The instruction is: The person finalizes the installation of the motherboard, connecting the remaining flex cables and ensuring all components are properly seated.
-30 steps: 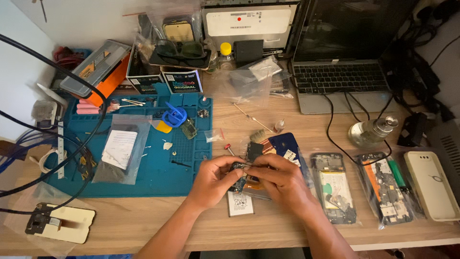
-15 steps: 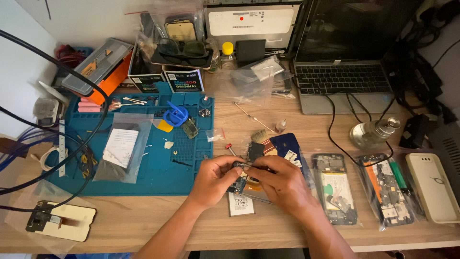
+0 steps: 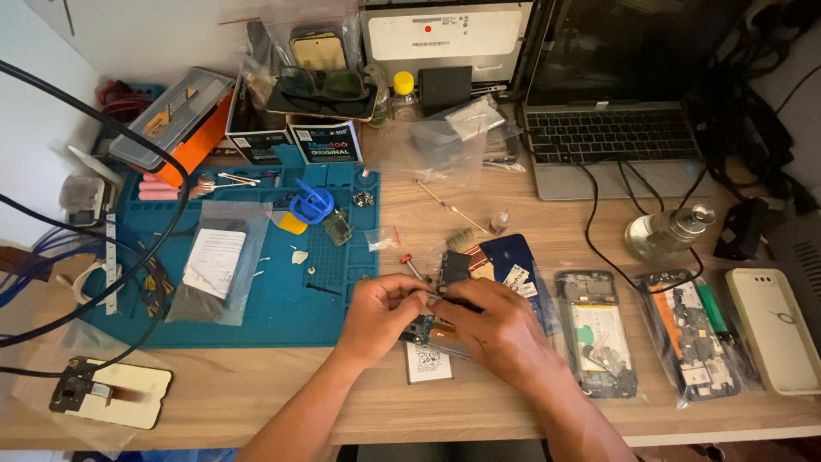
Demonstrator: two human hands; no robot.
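Left hand point(image 3: 380, 310) and right hand point(image 3: 496, 329): unmoved since a second ago, fingers pinched on opened phone point(image 3: 428, 329); blue back cover point(image 3: 513, 265) at one o'clock.

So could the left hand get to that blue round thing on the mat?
Probably yes. The left hand is busy at the opened phone, but the blue suction cup sits uncovered on the blue mat just ahead, with only small loose parts between.
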